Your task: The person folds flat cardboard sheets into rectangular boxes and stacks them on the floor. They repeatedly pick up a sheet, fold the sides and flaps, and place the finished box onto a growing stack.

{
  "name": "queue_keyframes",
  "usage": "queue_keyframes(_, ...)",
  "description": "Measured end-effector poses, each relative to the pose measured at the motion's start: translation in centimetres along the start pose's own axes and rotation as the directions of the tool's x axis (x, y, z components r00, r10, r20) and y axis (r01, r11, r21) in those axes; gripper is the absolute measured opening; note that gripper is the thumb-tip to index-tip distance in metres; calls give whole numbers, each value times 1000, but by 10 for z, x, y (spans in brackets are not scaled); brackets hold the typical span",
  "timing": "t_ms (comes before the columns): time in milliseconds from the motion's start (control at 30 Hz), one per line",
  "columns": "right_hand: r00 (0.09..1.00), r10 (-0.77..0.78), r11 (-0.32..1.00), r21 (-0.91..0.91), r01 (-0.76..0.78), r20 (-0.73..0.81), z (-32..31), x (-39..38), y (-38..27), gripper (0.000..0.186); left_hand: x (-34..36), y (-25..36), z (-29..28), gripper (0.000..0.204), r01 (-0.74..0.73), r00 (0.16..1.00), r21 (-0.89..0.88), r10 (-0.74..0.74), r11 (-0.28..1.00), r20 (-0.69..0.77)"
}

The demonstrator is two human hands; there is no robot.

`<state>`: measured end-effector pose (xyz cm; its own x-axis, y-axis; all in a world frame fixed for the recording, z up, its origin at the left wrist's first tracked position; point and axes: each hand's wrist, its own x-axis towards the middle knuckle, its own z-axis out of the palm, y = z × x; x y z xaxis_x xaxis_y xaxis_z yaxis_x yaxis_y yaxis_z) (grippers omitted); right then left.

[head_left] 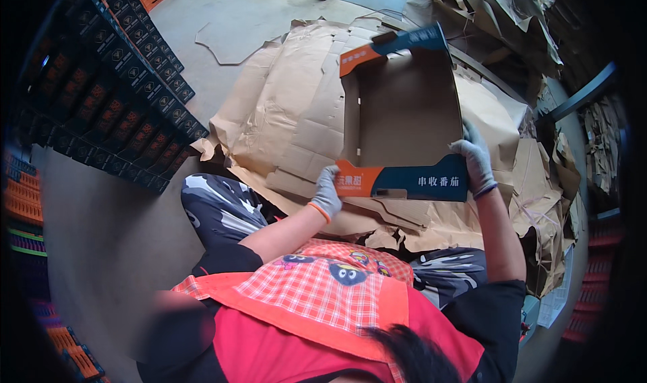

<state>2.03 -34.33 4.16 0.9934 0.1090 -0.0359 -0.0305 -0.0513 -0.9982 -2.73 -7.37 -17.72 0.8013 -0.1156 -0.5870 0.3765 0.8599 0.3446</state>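
An open, folded cardboard tray box (402,113), dark teal and orange outside with a plain brown inside, is held up over a low heap of flattened cardboard and brown paper (269,113). My left hand (327,194), in a grey glove with an orange cuff, grips the box's near left corner. My right hand (476,159), in a grey glove with a dark cuff, grips its near right corner, fingers bent over the edge. My camouflage-trousered legs are either side below the heap.
At left stands a tall stack of dark boxes (101,100), with orange crates (21,198) beside and behind it. Piles of crumpled paper and cardboard (495,9) rise at back right, near a metal bar (583,93). Red crates (600,275) show at far right; loose cardboard (222,43) lies behind.
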Motion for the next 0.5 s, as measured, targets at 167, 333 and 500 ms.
queue_keyframes(167, 799, -460, 254, -804, 537, 388, 93, -26, -77, 52, -18, -36, 11, 27, 391, 871, 475, -484, 788, 86)
queue_keyframes(333, 685, -665, 548, -430, 718, 296, 136, 11, -48, 43, -114, 14, 38, 40, -560, 805, 827, -211, 44, 555)
queue_keyframes(500, 727, -652, 715, -493, 496, -216, 116, 41, -37, 42, -163, 77, 139, 79, -597, 100, -25, -105, -802, 990)
